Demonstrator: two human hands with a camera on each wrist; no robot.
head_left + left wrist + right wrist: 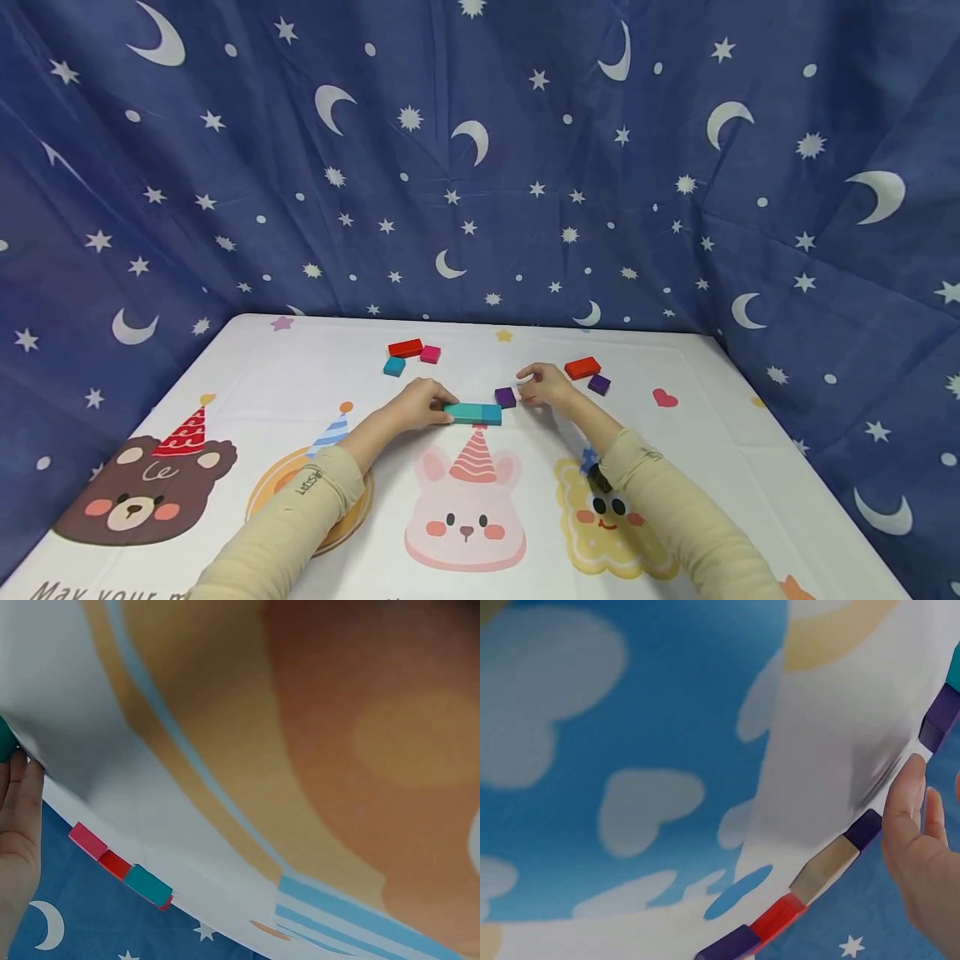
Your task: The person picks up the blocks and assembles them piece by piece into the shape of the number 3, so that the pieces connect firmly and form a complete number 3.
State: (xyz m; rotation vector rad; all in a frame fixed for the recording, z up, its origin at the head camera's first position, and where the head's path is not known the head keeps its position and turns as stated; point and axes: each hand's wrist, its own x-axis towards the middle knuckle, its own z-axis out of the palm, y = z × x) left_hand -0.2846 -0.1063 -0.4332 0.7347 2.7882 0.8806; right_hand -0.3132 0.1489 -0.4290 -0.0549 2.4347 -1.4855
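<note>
Two hands reach over the counter (720, 467). The left hand (418, 403) pinches a long teal block (465, 413) in its grip — that block lies midway between the side edges, its right end against a blue block (491, 415). The right hand (546, 387) has a loose grip, holding nothing, near a dark purple block (506, 398). Toward the far edge sit a red block (406, 348), a pink block (431, 355) and a small teal block (393, 367) — left of centre.

Teal bar (467, 413) lies flat, end against a blue block (491, 415); purple block (506, 397) just beyond
</note>
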